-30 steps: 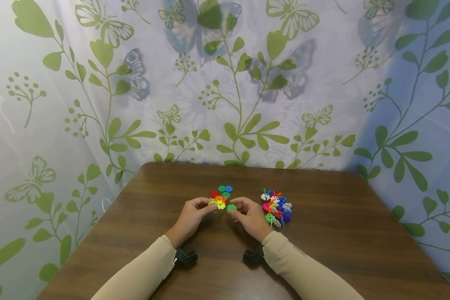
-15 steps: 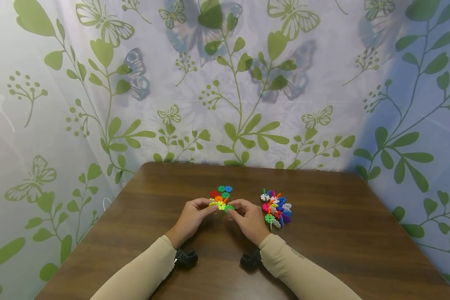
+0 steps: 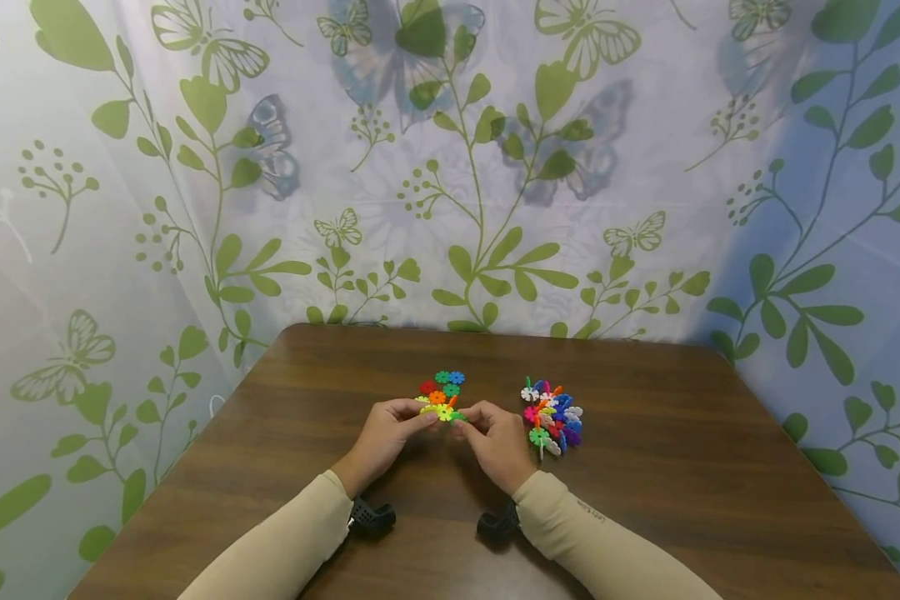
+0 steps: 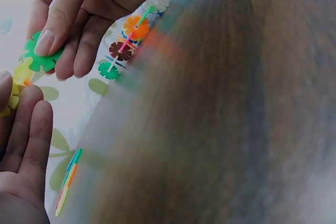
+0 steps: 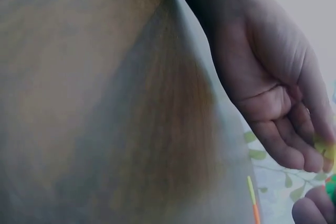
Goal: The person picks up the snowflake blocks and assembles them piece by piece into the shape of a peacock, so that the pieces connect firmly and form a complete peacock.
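My left hand (image 3: pixel 386 433) pinches yellow snowflake-shaped building discs (image 3: pixel 444 412) between thumb and fingers, with an orange disc (image 3: pixel 452 402) standing edge-up on them. Facing it, my right hand (image 3: pixel 497 442) pinches a green disc (image 4: pixel 43 52) by its rim. The green disc meets the yellow ones edge to edge; whether their slots interlock, I cannot tell. In the right wrist view the left hand (image 5: pixel 278 82) holds a yellow disc (image 5: pixel 325 148), and only the fingertips (image 5: pixel 310 213) of the right hand show by the green.
Just beyond the hands, joined flat discs lie on the brown table (image 3: pixel 645 500), among them red (image 3: pixel 427 387), orange (image 3: pixel 437 397), green (image 3: pixel 451 390) and blue (image 3: pixel 457 377). Right of the right hand sits a cluster of several many-coloured discs (image 3: pixel 553 417). A patterned curtain (image 3: pixel 450 208) hangs behind.
My right hand has moved left, bringing the green disc from apart to against the yellow discs, and the disc has turned to a more edge-on angle. The left hand has stayed nearly still.
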Demonstrator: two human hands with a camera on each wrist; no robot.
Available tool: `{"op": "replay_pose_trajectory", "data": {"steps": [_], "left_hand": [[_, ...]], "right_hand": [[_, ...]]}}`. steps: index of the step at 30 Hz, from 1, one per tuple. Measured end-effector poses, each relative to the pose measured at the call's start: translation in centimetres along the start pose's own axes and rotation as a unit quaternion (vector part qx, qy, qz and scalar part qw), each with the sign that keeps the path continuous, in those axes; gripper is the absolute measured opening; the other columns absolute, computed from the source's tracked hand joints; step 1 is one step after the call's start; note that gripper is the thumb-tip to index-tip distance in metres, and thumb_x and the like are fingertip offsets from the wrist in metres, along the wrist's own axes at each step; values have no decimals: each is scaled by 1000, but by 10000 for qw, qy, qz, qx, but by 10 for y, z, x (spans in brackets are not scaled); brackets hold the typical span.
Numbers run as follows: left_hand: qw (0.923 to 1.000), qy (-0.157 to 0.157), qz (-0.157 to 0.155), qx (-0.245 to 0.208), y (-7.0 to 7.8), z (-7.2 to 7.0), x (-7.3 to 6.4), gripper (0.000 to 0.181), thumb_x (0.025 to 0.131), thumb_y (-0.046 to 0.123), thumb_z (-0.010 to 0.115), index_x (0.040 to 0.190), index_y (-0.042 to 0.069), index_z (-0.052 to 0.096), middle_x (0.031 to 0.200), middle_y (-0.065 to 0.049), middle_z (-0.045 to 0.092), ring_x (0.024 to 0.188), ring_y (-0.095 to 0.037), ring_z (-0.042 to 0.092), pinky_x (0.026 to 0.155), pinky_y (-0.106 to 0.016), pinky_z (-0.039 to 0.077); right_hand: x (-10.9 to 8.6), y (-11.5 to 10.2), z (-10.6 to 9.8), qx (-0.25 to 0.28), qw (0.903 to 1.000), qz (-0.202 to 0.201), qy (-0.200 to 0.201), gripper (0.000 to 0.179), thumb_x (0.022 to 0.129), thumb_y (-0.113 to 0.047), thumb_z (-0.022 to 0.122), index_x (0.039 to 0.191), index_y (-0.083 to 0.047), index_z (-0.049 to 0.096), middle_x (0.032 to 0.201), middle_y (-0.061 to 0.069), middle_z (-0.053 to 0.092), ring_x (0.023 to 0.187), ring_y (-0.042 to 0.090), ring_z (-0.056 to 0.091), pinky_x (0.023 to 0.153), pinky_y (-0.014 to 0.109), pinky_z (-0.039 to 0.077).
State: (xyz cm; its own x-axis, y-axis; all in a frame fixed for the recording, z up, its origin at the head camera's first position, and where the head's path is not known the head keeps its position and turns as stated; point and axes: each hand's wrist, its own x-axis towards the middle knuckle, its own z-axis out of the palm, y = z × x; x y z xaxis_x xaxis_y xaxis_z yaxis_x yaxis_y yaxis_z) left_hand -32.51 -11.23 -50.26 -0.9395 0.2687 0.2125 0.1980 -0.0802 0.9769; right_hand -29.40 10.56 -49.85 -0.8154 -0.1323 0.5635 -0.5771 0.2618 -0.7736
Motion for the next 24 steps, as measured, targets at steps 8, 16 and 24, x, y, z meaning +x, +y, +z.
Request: {"op": "replay_pose_trajectory", "data": {"steps": [8,16,24], "left_hand": [[9998,-193,53,91,2,1,-1,17,96,6,79,107,-7,78,100,-21,76,97,-49,71,89,-45,60],[9994,-211,176,196,5,0,-1,19,98,8,77,109,-7,77,101,-22,75,97,-49,70,91,-47,59],[9955,835,445,53,2,-6,2,24,101,19,76,110,-3,74,100,-25,71,91,-41,71,85,-44,61]], "right_hand": [[-4,-8,6,-461,9981,-239,326,17,86,10,82,99,1,76,90,9,78,75,26,77,70,28,61],[-4,-4,6,-387,9978,-456,292,20,86,7,84,102,-1,75,93,6,78,79,26,77,73,34,63],[2,8,-3,-369,9983,42,-443,35,94,-6,81,126,0,68,114,14,74,101,25,72,88,46,60]]}}
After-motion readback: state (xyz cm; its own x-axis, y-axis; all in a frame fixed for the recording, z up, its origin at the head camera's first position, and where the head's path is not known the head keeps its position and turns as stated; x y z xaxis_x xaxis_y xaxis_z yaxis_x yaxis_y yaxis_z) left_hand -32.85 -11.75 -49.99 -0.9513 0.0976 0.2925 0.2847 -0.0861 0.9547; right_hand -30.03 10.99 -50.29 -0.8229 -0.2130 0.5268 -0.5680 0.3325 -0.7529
